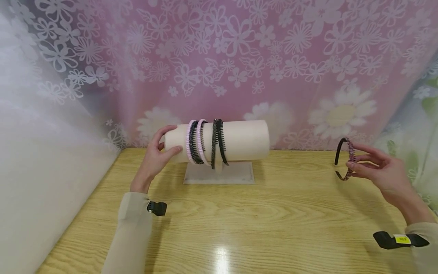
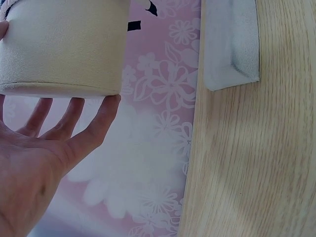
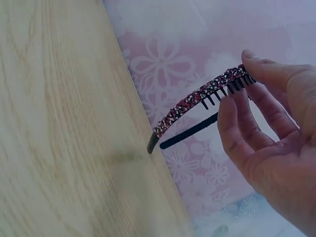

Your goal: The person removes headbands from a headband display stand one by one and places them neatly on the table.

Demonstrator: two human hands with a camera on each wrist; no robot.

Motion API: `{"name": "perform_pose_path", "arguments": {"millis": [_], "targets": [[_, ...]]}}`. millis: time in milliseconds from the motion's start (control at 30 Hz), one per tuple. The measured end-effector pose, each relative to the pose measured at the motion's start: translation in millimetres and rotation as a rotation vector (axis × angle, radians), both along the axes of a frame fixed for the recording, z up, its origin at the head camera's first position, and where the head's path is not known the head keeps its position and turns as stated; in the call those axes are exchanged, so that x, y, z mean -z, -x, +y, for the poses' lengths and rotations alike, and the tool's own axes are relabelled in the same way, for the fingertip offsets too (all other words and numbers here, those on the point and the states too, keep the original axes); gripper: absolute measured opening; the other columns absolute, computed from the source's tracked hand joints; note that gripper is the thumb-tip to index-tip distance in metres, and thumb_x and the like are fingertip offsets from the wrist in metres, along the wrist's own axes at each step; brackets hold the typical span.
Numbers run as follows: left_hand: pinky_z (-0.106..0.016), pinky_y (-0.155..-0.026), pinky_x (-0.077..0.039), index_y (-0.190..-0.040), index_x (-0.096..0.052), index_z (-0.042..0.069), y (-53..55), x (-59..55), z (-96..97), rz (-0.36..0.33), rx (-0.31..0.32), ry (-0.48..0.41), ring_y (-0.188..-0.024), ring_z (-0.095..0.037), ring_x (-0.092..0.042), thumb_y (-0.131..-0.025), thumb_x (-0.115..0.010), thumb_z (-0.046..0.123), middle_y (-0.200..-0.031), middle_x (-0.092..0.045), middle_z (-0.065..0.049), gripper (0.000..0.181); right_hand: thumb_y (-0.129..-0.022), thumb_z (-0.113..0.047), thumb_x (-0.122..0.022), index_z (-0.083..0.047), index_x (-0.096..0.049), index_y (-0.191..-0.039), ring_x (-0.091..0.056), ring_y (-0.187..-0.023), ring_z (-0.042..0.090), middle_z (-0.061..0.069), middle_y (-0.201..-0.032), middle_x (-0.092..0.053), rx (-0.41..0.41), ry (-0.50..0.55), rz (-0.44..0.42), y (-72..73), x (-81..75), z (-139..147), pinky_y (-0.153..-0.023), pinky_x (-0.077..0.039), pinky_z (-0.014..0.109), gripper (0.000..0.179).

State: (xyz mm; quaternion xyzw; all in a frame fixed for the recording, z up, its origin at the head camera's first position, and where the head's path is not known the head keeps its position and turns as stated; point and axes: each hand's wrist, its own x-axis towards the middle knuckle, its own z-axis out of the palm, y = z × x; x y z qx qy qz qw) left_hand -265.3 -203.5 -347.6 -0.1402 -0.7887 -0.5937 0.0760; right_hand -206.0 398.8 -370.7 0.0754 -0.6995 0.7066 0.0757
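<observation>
Grips the cream roll (image 1: pixel 243 140) with the left hand (image 1: pixel 157 156), left of the frame's centre; pinches a beaded headband (image 3: pixel 195 98) in the right hand (image 1: pixel 382 169), at far right. Might tip the stand (image 1: pixel 198 177) by pressing too hard on the cream roll's end.

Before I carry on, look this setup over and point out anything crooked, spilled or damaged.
Just one small thing: on the roll, the rightmost headband slants, its lower end splaying away from the neighbouring headband, which runs nearly straight up and down. I see no spill or damage.
</observation>
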Motion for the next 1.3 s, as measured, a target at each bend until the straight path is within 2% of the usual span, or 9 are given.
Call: {"name": "perform_pose_path", "arguments": {"millis": [200,433,567,800,900,967,1033,1167,1300], "targets": [[-0.029,-0.079,-0.060,-0.152,-0.045,0.028,-0.1,-0.2,0.1,0.003,0.004,-0.004,-0.121,-0.034,-0.059,-0.096,-0.070,0.018,-0.158,-0.033,-0.003,0.062,-0.094,-0.003,-0.072,-0.025,-0.056,-0.145,-0.068,-0.085,-0.005,-0.023,-0.098,-0.073,0.126,-0.282,-0.063,-4.0,4.4,13,-0.066,-0.053,0.017,0.059],[-0.029,-0.079,-0.060,-0.152,-0.044,0.029,-0.9,0.0,0.4,0.000,0.010,-0.010,-0.121,-0.033,-0.059,-0.097,-0.070,0.017,-0.158,-0.033,-0.002,0.062,-0.092,-0.005,-0.074,-0.026,-0.067,-0.133,-0.070,-0.082,-0.003,-0.022,-0.094,-0.073,0.132,-0.278,-0.136,-6.1,12.4,24,-0.068,-0.054,0.013,0.046],[-0.030,-0.079,-0.060,-0.152,-0.045,0.029,-0.9,0.1,0.4,0.001,0.008,-0.010,-0.120,-0.033,-0.059,-0.097,-0.070,0.017,-0.158,-0.033,-0.002,0.062,-0.092,-0.006,-0.074,-0.026,-0.070,-0.127,-0.072,-0.079,-0.002,-0.021,-0.090,-0.074,0.136,-0.290,-0.154,-5.5,15.7,28,-0.066,-0.055,0.016,0.040],[-0.038,-0.083,-0.061,-0.152,-0.045,0.029,-1.3,0.6,0.0,0.006,0.004,-0.002,-0.120,-0.033,-0.059,-0.097,-0.069,0.017,-0.160,-0.031,0.000,0.061,-0.093,-0.009,-0.075,-0.030,-0.070,-0.119,-0.068,-0.075,-0.004,-0.025,-0.085,-0.071,0.167,-0.423,-0.144,-1.7,24.0,34,-0.062,-0.052,0.016,0.034],[-0.046,-0.086,-0.060,-0.151,-0.045,0.030,-1.7,-0.1,-0.1,0.008,0.001,-0.001,-0.120,-0.033,-0.059,-0.097,-0.070,0.018,-0.159,-0.032,0.000,0.061,-0.093,-0.012,-0.075,-0.030,-0.069,-0.120,-0.065,-0.075,-0.007,-0.028,-0.085,-0.069,0.189,-0.488,-0.131,0.1,27.5,37,-0.062,-0.051,0.017,0.033],[-0.047,-0.086,-0.060,-0.151,-0.045,0.030,-2.0,-0.6,0.3,0.009,0.000,-0.002,-0.120,-0.033,-0.060,-0.097,-0.070,0.018,-0.158,-0.033,0.000,0.061,-0.094,-0.014,-0.075,-0.028,-0.069,-0.123,-0.064,-0.075,-0.008,-0.029,-0.085,-0.067,0.202,-0.537,-0.110,1.3,31.0,39,-0.061,-0.051,0.017,0.033],[-0.044,-0.085,-0.060,-0.151,-0.045,0.030,-2.2,-1.0,0.7,0.010,0.003,0.000,-0.121,-0.034,-0.059,-0.097,-0.070,0.018,-0.159,-0.032,0.000,0.061,-0.094,-0.016,-0.075,-0.026,-0.068,-0.125,-0.062,-0.075,-0.010,-0.031,-0.086,-0.065,0.222,-0.600,-0.093,1.8,34.9,42,-0.061,-0.051,0.017,0.033],[-0.032,-0.080,-0.060,-0.151,-0.045,0.030,-1.5,0.1,0.8,0.007,0.007,0.002,-0.122,-0.035,-0.059,-0.097,-0.070,0.018,-0.159,-0.031,-0.001,0.061,-0.094,-0.017,-0.076,-0.025,-0.070,-0.125,-0.060,-0.075,-0.012,-0.031,-0.085,-0.063,0.246,-0.652,-0.065,1.9,41.7,45,-0.060,-0.051,0.016,0.033],[-0.030,-0.080,-0.060,-0.151,-0.046,0.031,-1.2,1.0,0.0,0.007,0.004,-0.001,-0.122,-0.034,-0.060,-0.097,-0.070,0.018,-0.159,-0.032,0.000,0.061,-0.094,-0.022,-0.075,-0.025,-0.070,-0.129,-0.057,-0.076,-0.016,-0.032,-0.085,-0.060,0.266,-0.697,-0.075,4.8,46.2,47,-0.059,-0.050,0.016,0.035]]}}
